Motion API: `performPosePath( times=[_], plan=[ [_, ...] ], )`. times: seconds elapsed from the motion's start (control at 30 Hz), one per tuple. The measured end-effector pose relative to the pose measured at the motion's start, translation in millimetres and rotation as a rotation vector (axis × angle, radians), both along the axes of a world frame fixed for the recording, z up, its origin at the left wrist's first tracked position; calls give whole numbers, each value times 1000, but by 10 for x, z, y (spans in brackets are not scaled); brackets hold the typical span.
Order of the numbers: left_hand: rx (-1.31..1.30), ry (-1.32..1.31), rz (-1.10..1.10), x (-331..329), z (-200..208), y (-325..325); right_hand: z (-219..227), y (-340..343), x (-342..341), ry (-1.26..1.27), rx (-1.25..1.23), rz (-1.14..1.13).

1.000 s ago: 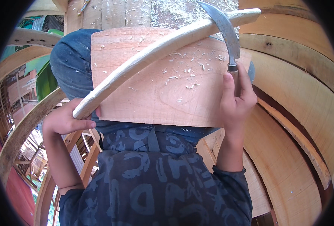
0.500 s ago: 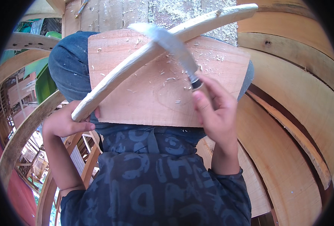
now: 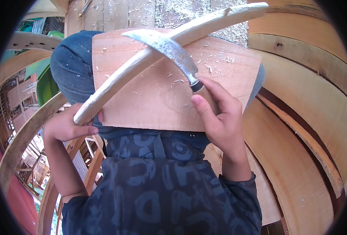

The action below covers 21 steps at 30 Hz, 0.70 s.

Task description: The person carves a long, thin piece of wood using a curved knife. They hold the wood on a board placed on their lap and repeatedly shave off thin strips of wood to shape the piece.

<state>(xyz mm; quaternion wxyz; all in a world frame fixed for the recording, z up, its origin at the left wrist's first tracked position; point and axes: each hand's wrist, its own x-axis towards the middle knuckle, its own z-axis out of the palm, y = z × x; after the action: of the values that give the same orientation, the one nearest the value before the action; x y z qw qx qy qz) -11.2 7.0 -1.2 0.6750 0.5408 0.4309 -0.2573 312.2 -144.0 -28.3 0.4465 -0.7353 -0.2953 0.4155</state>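
Note:
My left hand (image 3: 69, 124) is closed round the near end of a long, pale, slightly curved wooden stick (image 3: 122, 80). The stick slants up to the far right over a wooden board (image 3: 158, 103) on my lap. In my right hand (image 3: 221, 117) is the wooden handle of a knife with a curved, sickle-like blade (image 3: 176, 55). Its blade lies across the middle of the stick, the tip pointing to the far left. Whether the edge bites into the wood cannot be made out. A small raised nub shows near the stick's far end.
Pale shavings (image 3: 181, 15) cover the plank floor (image 3: 116, 15) beyond the board, with more curls scattered on the board. Curved planks (image 3: 289, 156) rise along my right side. To my left, a curved wooden rib (image 3: 24, 137) stands beside an opening with green leaves (image 3: 48, 87).
The knife in my right hand has shifted left and a little toward me along the stick. My left hand keeps its place on the stick's near end.

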Motion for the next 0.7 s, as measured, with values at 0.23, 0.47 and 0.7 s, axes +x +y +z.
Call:
performPosePath(
  times=[0.23, 0.47, 0.7],
  plan=[
    [7, 27, -13, -26, -7, -40, -147, 48, 58, -107, 141, 75],
    [-1, -46, -15, 18, -37, -30, -53, 80, 73, -34, 41, -65],
    [24, -97, 4, 38, -71, -71, -199, -6, 226, -494, 112, -34]
  ],
)
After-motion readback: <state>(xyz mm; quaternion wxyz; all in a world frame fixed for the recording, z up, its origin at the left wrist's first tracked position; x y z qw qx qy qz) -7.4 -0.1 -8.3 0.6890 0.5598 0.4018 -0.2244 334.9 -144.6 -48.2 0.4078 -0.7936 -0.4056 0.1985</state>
